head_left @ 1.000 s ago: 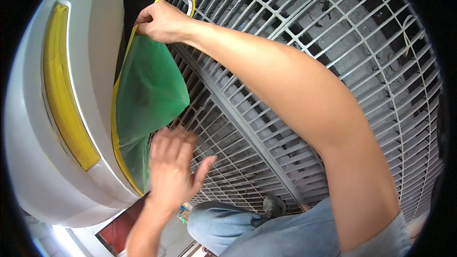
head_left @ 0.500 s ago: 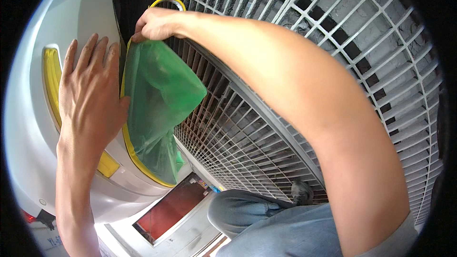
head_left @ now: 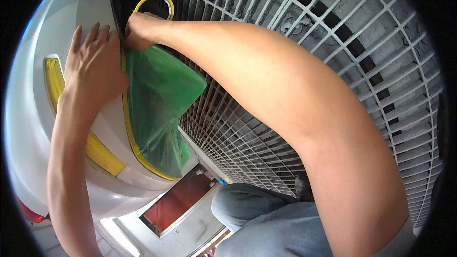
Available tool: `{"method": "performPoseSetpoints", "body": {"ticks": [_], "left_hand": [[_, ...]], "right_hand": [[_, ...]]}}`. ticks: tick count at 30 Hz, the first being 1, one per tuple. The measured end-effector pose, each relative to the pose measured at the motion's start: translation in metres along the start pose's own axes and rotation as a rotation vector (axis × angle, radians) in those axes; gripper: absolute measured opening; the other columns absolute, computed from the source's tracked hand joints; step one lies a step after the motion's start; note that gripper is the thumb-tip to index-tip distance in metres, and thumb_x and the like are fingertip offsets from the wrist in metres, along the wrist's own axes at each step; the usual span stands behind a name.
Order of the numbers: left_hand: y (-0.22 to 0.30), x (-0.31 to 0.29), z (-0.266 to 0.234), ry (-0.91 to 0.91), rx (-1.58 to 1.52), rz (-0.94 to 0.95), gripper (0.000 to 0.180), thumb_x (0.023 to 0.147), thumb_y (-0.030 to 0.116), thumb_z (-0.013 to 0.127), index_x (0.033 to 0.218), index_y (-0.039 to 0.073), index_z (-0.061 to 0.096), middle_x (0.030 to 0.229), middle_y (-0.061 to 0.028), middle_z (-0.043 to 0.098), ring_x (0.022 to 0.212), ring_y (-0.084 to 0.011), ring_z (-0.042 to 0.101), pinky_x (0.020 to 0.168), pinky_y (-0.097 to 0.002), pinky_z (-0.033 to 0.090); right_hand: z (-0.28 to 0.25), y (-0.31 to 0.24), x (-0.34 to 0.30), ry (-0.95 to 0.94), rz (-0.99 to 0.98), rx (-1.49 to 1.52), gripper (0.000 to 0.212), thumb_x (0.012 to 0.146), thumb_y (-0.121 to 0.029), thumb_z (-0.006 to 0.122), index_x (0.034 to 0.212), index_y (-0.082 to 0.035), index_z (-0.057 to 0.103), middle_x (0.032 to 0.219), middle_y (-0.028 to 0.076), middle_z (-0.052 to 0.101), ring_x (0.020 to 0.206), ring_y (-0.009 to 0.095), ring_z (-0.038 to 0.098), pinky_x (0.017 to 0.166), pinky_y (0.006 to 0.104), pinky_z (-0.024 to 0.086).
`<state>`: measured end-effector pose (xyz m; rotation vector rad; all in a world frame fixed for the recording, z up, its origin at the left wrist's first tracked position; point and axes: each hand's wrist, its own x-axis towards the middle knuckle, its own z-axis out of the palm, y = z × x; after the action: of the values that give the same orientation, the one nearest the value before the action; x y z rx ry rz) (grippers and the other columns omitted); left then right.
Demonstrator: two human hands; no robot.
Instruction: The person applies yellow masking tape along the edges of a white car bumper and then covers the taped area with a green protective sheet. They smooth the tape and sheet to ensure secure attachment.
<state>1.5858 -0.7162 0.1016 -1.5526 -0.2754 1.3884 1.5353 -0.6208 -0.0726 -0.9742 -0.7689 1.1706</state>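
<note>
My left hand lies flat on a white car bumper, fingers extended, close to the bumper's edge. Yellow masking tape fills a long slot in the panel under that wrist. More yellow tape follows the panel's edge, and a sheet of green plastic film hangs from it. At the top of the film my right hand is closed, its fingertips hidden at the edge. A roll of yellow tape stands out just behind the right hand.
Metal grating runs along the right, with a larger white lattice above it. My knees in blue jeans are at the bottom. A white wall with a red panel stands beyond the bumper.
My right hand has shifted slightly left and down along the edge, and more of the tape roll shows. My left hand has slid up a little on the bumper.
</note>
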Motion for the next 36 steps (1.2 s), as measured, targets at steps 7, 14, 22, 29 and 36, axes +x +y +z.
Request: {"method": "performPoseSetpoints", "body": {"ticks": [7, 14, 22, 29, 36], "left_hand": [[0.001, 0.052, 0.016, -0.094, -0.028, -0.051, 0.056, 0.085, 0.031, 0.071, 0.134, 0.006, 0.062, 0.151, -0.0181, 0.057, 0.153, -0.0334, 0.039, 0.129, -0.0551, 0.02], [0.002, 0.085, 0.027, 0.083, -0.001, -0.206, 0.045, 0.093, 0.033, 0.064, 0.129, 0.008, 0.072, 0.145, -0.0169, 0.063, 0.146, -0.0324, 0.046, 0.128, -0.0547, 0.019], [0.03, 0.065, 0.015, 0.559, -0.394, -0.154, 0.039, 0.081, 0.007, 0.068, 0.12, 0.007, 0.07, 0.139, -0.0173, 0.063, 0.144, -0.0354, 0.049, 0.126, -0.0514, 0.029], [0.039, -0.024, 0.017, 0.88, -0.758, -0.146, 0.041, 0.082, 0.007, 0.072, 0.123, 0.005, 0.07, 0.121, -0.0155, 0.071, 0.125, -0.0347, 0.063, 0.112, -0.0462, 0.045], [0.113, -0.116, 0.015, 0.733, -1.289, -0.032, 0.026, 0.084, 0.009, 0.078, 0.108, 0.004, 0.07, 0.107, -0.0137, 0.07, 0.101, -0.0354, 0.066, 0.086, -0.0457, 0.053]], "right_hand": [[0.013, 0.0, -0.024, 0.143, 0.017, 0.024, 0.022, 0.085, -0.02, 0.069, 0.101, -0.012, 0.081, 0.108, 0.017, 0.077, 0.101, 0.04, 0.073, 0.089, 0.0475, 0.06], [-0.008, -0.01, -0.074, 0.614, 0.243, -0.07, 0.031, 0.089, -0.029, 0.076, 0.099, -0.001, 0.072, 0.11, 0.024, 0.073, 0.107, 0.045, 0.07, 0.09, 0.0519, 0.056], [-0.029, 0.008, -0.133, 0.265, 0.255, 0.08, 0.02, 0.093, -0.02, 0.066, 0.094, -0.001, 0.072, 0.091, 0.023, 0.075, 0.096, 0.045, 0.072, 0.084, 0.0511, 0.056], [0.001, 0.013, -0.13, 0.343, 0.119, 0.143, 0.025, 0.096, -0.023, 0.067, 0.101, 0.001, 0.067, 0.097, 0.024, 0.074, 0.097, 0.042, 0.072, 0.085, 0.0504, 0.055], [0.008, -0.005, -0.129, 0.45, 0.023, 0.303, 0.029, 0.097, -0.02, 0.069, 0.111, 0.005, 0.065, 0.088, 0.018, 0.075, 0.076, 0.021, 0.071, 0.071, 0.0351, 0.055]]}}
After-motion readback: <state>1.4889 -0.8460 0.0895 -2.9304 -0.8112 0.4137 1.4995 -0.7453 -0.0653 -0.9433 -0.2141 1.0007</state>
